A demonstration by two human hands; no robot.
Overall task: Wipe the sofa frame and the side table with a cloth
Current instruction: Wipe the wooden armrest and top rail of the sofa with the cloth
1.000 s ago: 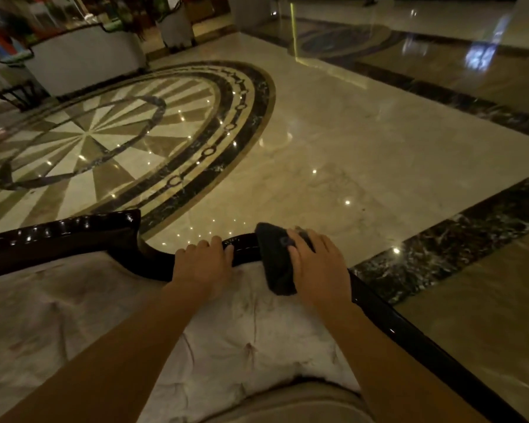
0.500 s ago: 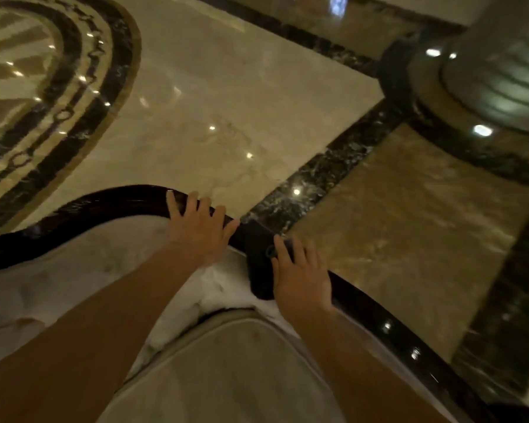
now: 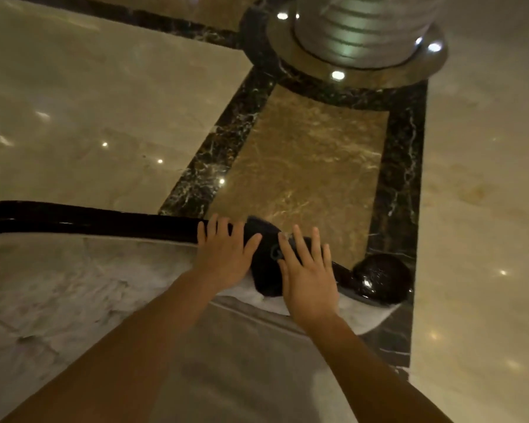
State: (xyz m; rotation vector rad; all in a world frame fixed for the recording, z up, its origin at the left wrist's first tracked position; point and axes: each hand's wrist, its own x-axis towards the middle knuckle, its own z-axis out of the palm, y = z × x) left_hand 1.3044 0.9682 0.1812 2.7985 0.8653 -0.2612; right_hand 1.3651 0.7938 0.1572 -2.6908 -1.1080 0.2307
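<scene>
Polished beige marble floor (image 3: 110,96) with dark veined strips spreads behind the sofa, a ribbed column base (image 3: 358,41) beyond. Across the glossy dark wooden sofa frame (image 3: 104,222) lies my dark folded cloth (image 3: 264,257), draped onto the pale tufted upholstery (image 3: 74,285). My right hand (image 3: 307,276) presses flat on it, fingers spread; my left hand (image 3: 225,254) rests open on the rail, touching the cloth (the frame's rounded end knob (image 3: 382,277) sits just right).

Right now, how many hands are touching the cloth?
2: the left hand rests at the dark cloth's left edge, the right hand lies flat across its right side.
</scene>
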